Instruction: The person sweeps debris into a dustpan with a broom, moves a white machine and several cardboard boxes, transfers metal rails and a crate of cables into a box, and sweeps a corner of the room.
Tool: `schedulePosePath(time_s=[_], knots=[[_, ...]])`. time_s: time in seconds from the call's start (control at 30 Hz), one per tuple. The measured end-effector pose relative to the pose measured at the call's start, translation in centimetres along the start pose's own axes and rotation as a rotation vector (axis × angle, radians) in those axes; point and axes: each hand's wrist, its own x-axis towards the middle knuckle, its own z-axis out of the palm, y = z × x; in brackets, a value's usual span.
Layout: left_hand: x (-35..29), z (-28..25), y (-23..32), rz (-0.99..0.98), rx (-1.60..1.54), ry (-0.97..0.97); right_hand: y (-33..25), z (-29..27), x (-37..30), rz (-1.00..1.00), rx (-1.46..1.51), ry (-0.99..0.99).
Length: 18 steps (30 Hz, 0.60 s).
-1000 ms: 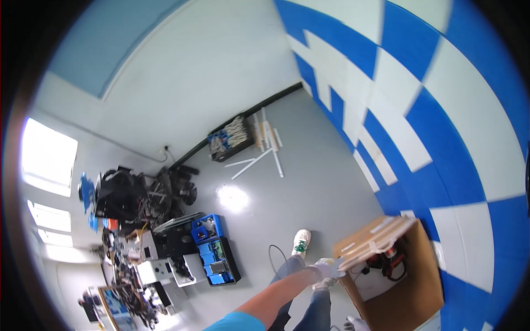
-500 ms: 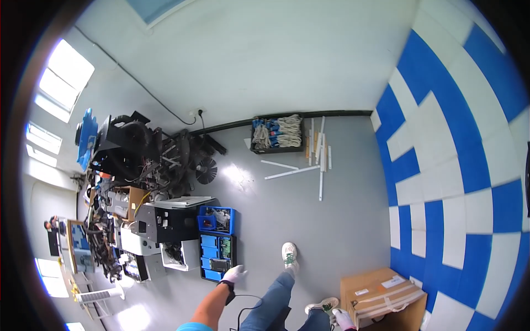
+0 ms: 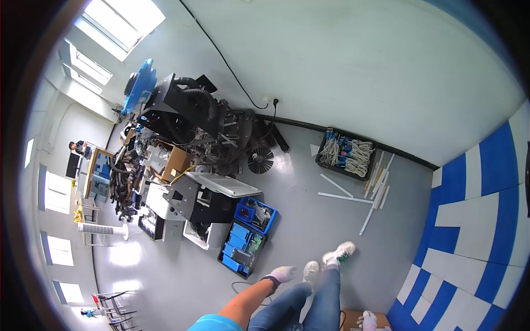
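White gloves cover both my hands. My left hand (image 3: 284, 273) reaches out in front of my left thigh, fingers stretched forward, with nothing visible in it. A dark band circles that wrist. Nearest to it on the floor is a black tray (image 3: 255, 265) with blue blocks (image 3: 238, 237), a green circuit board (image 3: 254, 243) and a dark device. Low at the bottom edge, my right hand (image 3: 369, 320) appears over a brown cardboard box (image 3: 348, 316), mostly cut off by the frame. Its fingers are too small to read, and contact with the box cannot be made out.
A blue bin (image 3: 269, 222) of small parts adjoins the tray. Black machinery (image 3: 190, 113) and boxes crowd the left side. By the far wall stand a crate of rope bundles (image 3: 371, 175) and loose white strips (image 3: 346, 197). Blue and white panels (image 3: 469, 220) line the right wall.
My view has turned, so the room appears tilted and shifted. My feet have changed places in a step. My left hand is farther from the tray; the box sits lower in view.
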Motion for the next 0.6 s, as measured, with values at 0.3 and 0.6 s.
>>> schedulePosePath(time_s=[0.3, 0.6], knots=[[9.6, -7.3, 6.7, 0.020, 0.104, 0.163, -9.2, -3.4, 7.4, -0.048, -0.069, 0.004], [19.0, -15.8, 5.3, -0.167, 0.142, 0.254, -15.6, -3.5, 11.8, 0.065, -0.021, 0.109]])
